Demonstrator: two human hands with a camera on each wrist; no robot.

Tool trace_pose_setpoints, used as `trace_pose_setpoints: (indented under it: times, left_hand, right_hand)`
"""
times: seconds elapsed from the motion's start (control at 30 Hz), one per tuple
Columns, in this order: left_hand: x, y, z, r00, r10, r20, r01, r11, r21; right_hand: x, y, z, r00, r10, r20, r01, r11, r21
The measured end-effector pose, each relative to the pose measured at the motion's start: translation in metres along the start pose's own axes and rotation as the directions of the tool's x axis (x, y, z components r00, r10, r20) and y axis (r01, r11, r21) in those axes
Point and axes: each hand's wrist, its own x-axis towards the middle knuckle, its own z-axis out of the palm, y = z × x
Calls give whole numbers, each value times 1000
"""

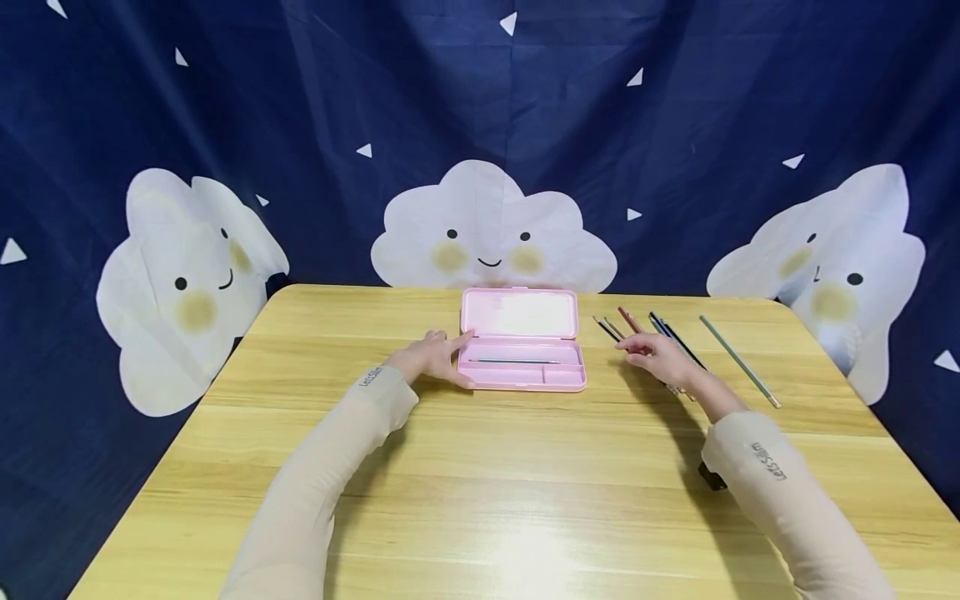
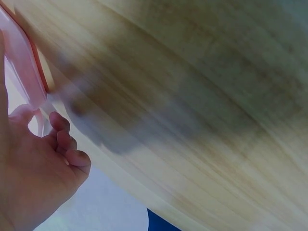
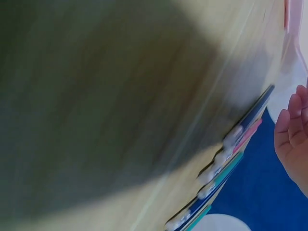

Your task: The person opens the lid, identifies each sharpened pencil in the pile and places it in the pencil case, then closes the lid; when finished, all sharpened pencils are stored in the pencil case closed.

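A pink pencil case (image 1: 522,387) lies with its lid raised on the table, one pencil (image 1: 513,362) in its long compartment. My left hand (image 1: 432,357) grips the case's left end, forefinger by the hinge and thumb at the front corner; its other fingers curl loosely in the left wrist view. Over a group of pencils hovers my right hand (image 1: 660,358), fingers extended leftward, tips right by a dark pencil (image 1: 606,329). In the right wrist view, the visible fingers (image 3: 294,118) are relaxed and the pencils (image 3: 226,166) lie beside them; thumb and forefinger are out of frame.
Beyond the right hand, a teal pencil (image 1: 738,358) lies apart from the group. A reddish pencil (image 1: 628,319) and blue ones poke out behind the hand. The wooden table (image 1: 480,467) ends at a dark blue cloud-printed curtain (image 1: 330,225).
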Motion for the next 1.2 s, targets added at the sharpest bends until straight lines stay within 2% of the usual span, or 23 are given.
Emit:
trace_pose_setpoints:
  times: [0.17, 0.47, 0.57, 0.63, 0.7, 0.8, 0.83, 0.97, 1.2]
  left_hand:
    - [0, 0, 0, 1000, 2, 0, -2, 1000, 6]
    - [-1, -1, 0, 1000, 10, 2, -10, 1000, -1]
    - [-1, 0, 0, 1000, 8, 1, -8, 1000, -10]
    - [-1, 0, 0, 1000, 7, 1, -7, 1000, -12]
    - [-1, 0, 0, 1000, 4, 1, -4, 1000, -5]
    - [0, 0, 0, 1000, 3, 1, -3, 1000, 2]
    - [0, 0, 0, 1000, 1, 3, -1, 1000, 1]
    - [0, -2, 1, 1000, -3, 8, 3, 1000, -15]
    - [1, -2, 1, 1000, 27, -14, -27, 1000, 4]
  right_hand:
    - [-7, 13, -7, 999, -8, -41, 8, 1000, 0]
    - [-25, 31, -24, 996, 29, -83, -28, 1000, 10]
    - [-32, 39, -30, 996, 37, -80, -33, 998, 46]
    - [-36, 47, -33, 996, 15, -83, -7, 995, 95]
    - [-39, 53, -35, 996, 11, -88, -2, 995, 98]
    - [-43, 58, -37, 995, 30, -93, -25, 998, 58]
    - [-44, 57, -38, 994, 65, -87, -64, 998, 18]
    - [-48, 58, -41, 989, 126, -73, -129, 991, -40]
    - [-53, 69, -45, 984, 149, -98, -158, 983, -91]
